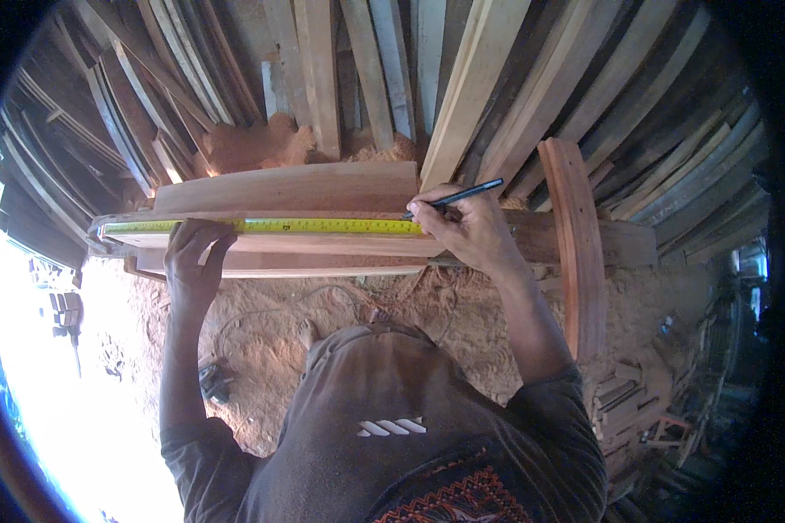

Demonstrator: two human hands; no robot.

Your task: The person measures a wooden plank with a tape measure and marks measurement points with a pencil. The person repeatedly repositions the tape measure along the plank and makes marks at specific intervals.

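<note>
A yellow tape measure (323,226) is stretched straight along a long wooden board (349,244) in front of me. My left hand (198,250) is closed over the tape near its left end, pinching it against the board. My right hand (469,228) grips a slim dark pencil (471,193), its point down at the tape's right part. Fingers of that hand also rest at the tape's right end; whether they hold the tape's case is hidden. Behind the tape lies another flat wooden piece (288,186).
A curved wooden piece (577,248) lies across a beam (628,243) on the right. Many long planks (480,78) lean at the back, with sawdust heaps (262,148) at their feet. A dark tool (215,383) sits on the dusty floor (262,318); offcuts (624,392) are piled at right.
</note>
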